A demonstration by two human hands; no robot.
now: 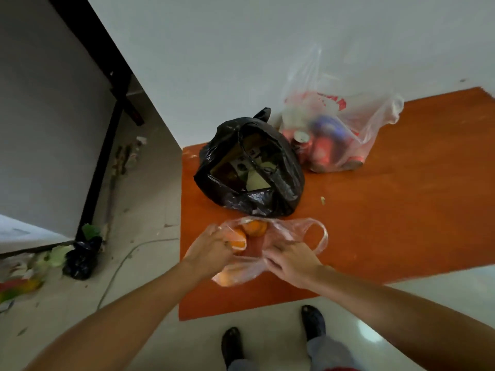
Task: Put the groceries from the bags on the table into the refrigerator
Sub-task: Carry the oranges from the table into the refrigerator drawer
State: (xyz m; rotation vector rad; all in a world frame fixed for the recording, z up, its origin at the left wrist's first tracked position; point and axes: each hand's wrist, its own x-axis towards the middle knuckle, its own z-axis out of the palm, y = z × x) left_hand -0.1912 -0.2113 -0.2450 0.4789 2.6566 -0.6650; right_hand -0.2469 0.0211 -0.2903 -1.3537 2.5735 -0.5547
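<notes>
Seemingly the job is barely begun, judging from the head view: three bags sit on the orange table [401, 210] and all look full. The small pink bag [294, 231] lies at the near edge, with the black bag [267, 204] just behind it and the clear bag [375, 124], holding red cans [321, 151], further back by the wall.

The left hand [214, 247] has its fingers curled round an orange [239, 242] at the pink bag's mouth; whether plastic lies between skin and fruit I cannot tell. A second orange [254, 227] sits just beside the first, and another fruit [227, 279] shows through the film nearer the table edge. The right hand [292, 261] pinches the bag's rim and holds the mouth apart.

Nothing appears to have reached the refrigerator. The tall grey body [53, 129] to the left may be it, though no open door or shelf is visible.

On the floor between the person and that body lie a knotted dark sack [80, 261], green leaves [57, 254] and a loose cable [120, 263], which could catch a foot when carrying things across.
</notes>
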